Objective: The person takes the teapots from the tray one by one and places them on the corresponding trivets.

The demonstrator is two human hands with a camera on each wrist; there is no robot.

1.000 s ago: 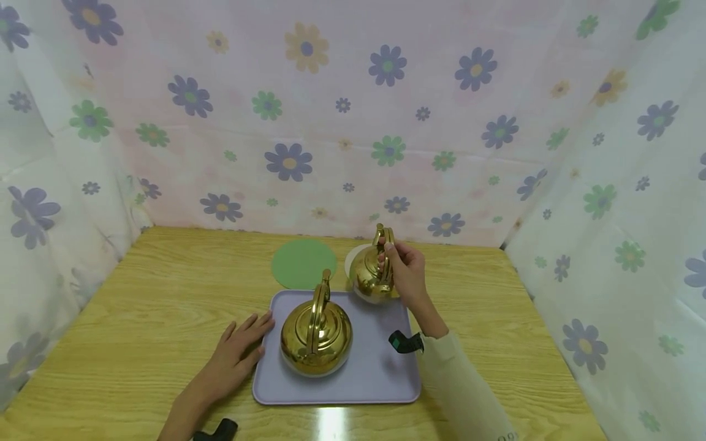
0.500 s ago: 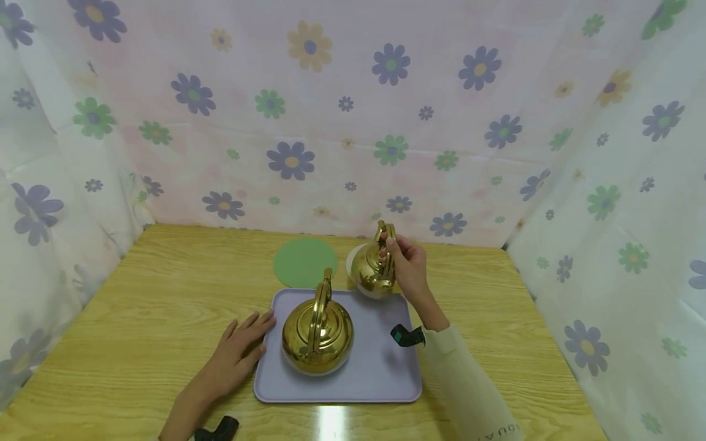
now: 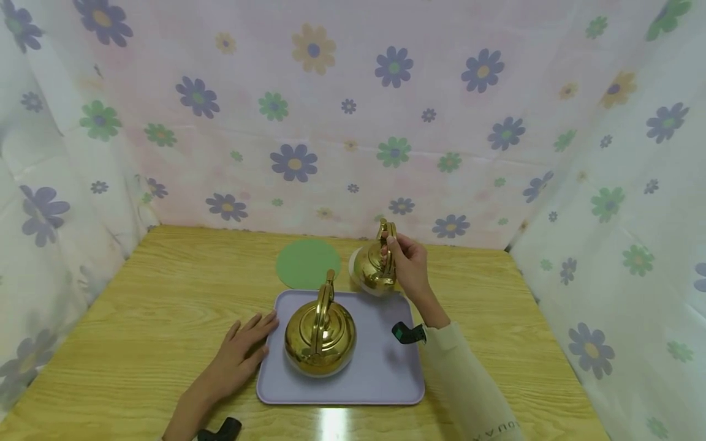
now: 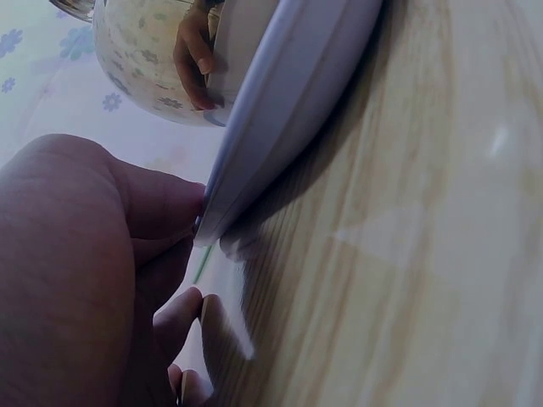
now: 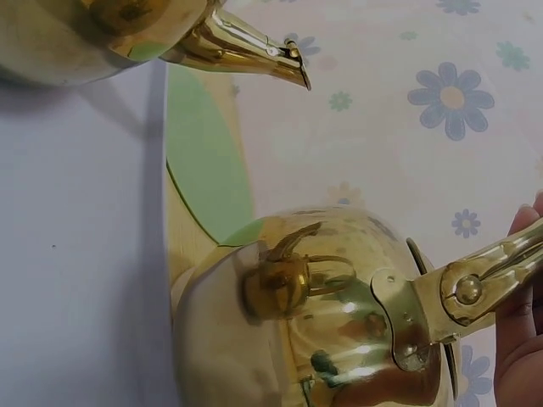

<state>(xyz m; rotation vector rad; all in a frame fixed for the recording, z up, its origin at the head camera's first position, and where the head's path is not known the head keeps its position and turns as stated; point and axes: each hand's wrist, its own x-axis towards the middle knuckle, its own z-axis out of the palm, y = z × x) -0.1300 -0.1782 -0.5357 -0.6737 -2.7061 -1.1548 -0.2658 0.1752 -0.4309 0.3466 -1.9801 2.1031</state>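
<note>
While the desk [image 3: 182, 294] bears the tray [image 3: 380, 373], the tray holds the large kettle [image 3: 320, 343], lidded, contents hidden. The small kettle [image 3: 368, 264], also lidded, is at the tray's back right edge; whether it touches I cannot tell. The left hand [image 3: 239, 354], fingers extended, touches the tray; the right hand [image 3: 410, 264] curls round the small kettle's handle [image 5: 509, 263].

From the middle of your tray [image 3: 380, 373], nine o'clock kettle [image 3: 337, 348] and one o'clock kettle [image 3: 366, 267]: smooth, mirror-glossy metal. Tray looks matt plastic. Table [image 3: 182, 288]: wood-grained, glossy. Curtain [image 3: 331, 122] at twelve: matt cloth.
</note>
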